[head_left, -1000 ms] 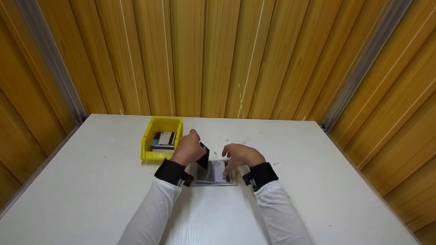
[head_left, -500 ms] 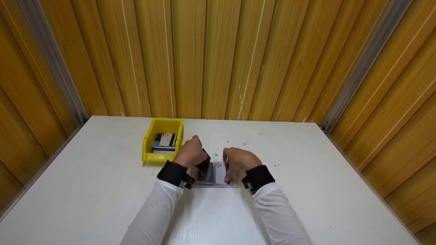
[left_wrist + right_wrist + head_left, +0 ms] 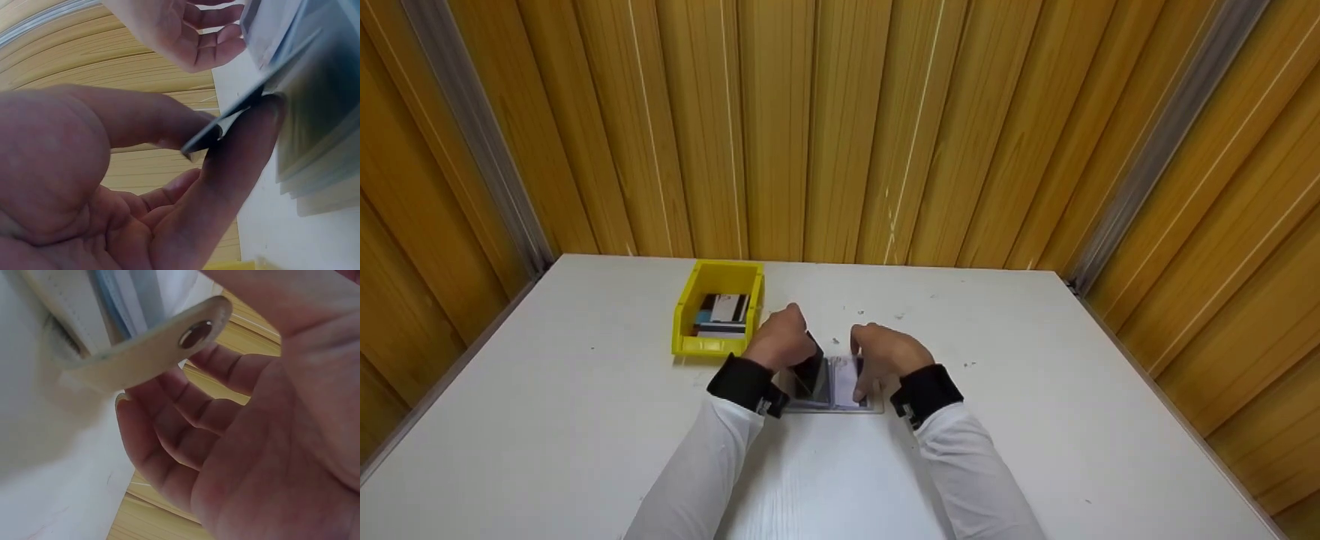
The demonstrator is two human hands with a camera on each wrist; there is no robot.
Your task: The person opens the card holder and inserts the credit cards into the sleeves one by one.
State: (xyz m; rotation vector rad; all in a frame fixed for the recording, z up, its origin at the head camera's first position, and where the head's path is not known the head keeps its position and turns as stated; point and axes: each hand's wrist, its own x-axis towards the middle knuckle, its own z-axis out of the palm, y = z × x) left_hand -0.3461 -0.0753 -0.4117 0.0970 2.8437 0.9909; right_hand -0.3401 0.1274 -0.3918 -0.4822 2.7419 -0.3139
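A small card holder [image 3: 849, 381] lies opened out on the white table, with clear sleeves and a white card in its right-hand page. My left hand [image 3: 781, 341] pinches a dark card [image 3: 810, 366] between thumb and finger, the card tilted with its lower edge at the left-hand sleeve. In the left wrist view the dark card [image 3: 253, 95] shows almost edge-on. My right hand [image 3: 889, 351] holds the holder at its right side, thumb on the page and fingers curled by the far edge. A pale strap [image 3: 146, 354] with a metal snap hides part of those fingertips in the right wrist view.
A yellow bin [image 3: 682, 330] with several cards [image 3: 727, 307] in it stands left of my left hand. Small marks [image 3: 898, 316] dot the table [image 3: 997, 450]. Wood-look panels [image 3: 840, 135] rise behind the table and at both sides.
My left hand has lowered the dark card toward the left-hand sleeve. My right thumb has moved down slightly on the right-hand page. Over the last half second, little has moved.
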